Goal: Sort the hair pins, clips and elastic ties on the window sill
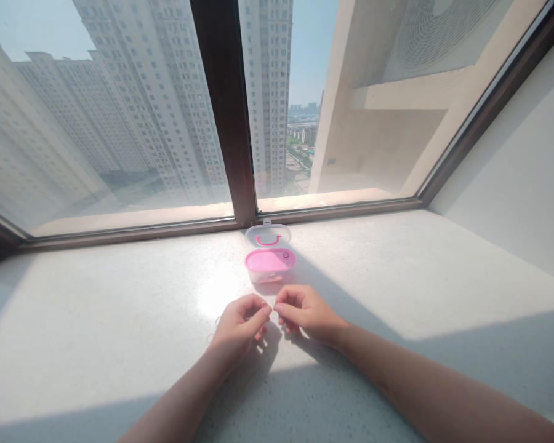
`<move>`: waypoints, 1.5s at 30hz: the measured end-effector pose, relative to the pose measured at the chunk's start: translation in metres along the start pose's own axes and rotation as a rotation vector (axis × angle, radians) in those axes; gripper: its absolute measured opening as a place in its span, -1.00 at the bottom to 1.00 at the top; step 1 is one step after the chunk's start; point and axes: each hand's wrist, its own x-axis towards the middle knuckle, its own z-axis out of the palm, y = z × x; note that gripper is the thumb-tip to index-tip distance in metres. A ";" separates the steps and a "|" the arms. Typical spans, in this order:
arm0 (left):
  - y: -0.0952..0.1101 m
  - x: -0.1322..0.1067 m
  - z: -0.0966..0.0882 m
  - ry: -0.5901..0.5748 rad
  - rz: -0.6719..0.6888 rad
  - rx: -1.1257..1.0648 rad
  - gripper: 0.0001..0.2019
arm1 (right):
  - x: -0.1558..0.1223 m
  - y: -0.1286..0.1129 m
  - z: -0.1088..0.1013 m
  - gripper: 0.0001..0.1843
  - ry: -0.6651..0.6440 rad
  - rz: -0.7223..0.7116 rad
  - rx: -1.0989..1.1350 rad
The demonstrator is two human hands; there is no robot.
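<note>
I see the bare left hand (244,323) and bare right hand (303,312) both pinching, on what I can't tell, with the pink-and-clear oval plastic box (268,261) just past both at twelve o'clock, long from nine to three, neither hand much nearer.

Before you is a wide window with a dark brown frame (219,92), split by a thick bar. Beyond the left pane you see pale high-rise towers (152,92) with rows of small windows; on the right, blue sky (311,55), distant trees (305,154), and a beige outside wall (369,147) beneath a round fan grille (436,37). Below the glass, your speckled white windowsill (120,326) carries sunlight and shadow; a plain white wall (512,166) closes the right side.
</note>
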 end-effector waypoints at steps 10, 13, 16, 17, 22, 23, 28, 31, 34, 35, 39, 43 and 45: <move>0.001 0.000 0.001 -0.001 0.000 -0.002 -0.73 | 0.000 0.000 0.000 -0.79 -0.002 -0.004 -0.001; 0.000 0.000 0.001 -0.002 0.002 0.009 -0.73 | 0.001 0.000 -0.001 -0.79 -0.002 -0.004 -0.008; 0.000 0.000 0.000 0.000 0.004 0.009 -0.73 | 0.000 0.000 -0.001 -0.79 0.001 -0.003 -0.007; 0.000 0.000 0.000 0.002 0.003 0.006 -0.73 | 0.000 0.000 -0.001 -0.79 0.001 -0.004 -0.005; 0.001 0.000 0.001 0.005 -0.007 -0.016 -0.72 | 0.000 0.002 -0.001 -0.78 -0.002 -0.005 -0.002; 0.001 0.000 0.001 0.005 -0.007 -0.018 -0.72 | 0.000 0.001 -0.001 -0.78 -0.001 -0.005 -0.004; 0.001 0.000 0.001 0.005 0.000 -0.012 -0.72 | 0.000 0.000 0.000 -0.77 -0.002 -0.006 -0.012; 0.000 0.000 0.001 0.004 0.005 -0.007 -0.72 | 0.000 -0.001 0.000 -0.77 0.003 -0.005 -0.014; -0.001 0.001 0.000 0.002 0.006 -0.001 -0.73 | -0.001 0.000 0.000 -0.78 0.006 -0.004 -0.016; -0.001 0.001 0.000 0.000 0.007 0.002 -0.73 | -0.001 0.000 0.000 -0.78 0.004 -0.006 -0.015; 0.000 0.001 0.001 -0.006 0.013 0.003 -0.73 | 0.000 0.001 0.000 -0.77 0.003 -0.006 -0.005; 0.001 0.000 0.001 -0.002 -0.002 -0.013 -0.72 | 0.000 0.000 0.000 -0.78 0.003 0.000 -0.010; 0.001 0.001 0.000 0.001 0.006 -0.006 -0.72 | 0.000 0.000 0.000 -0.77 0.004 -0.001 -0.015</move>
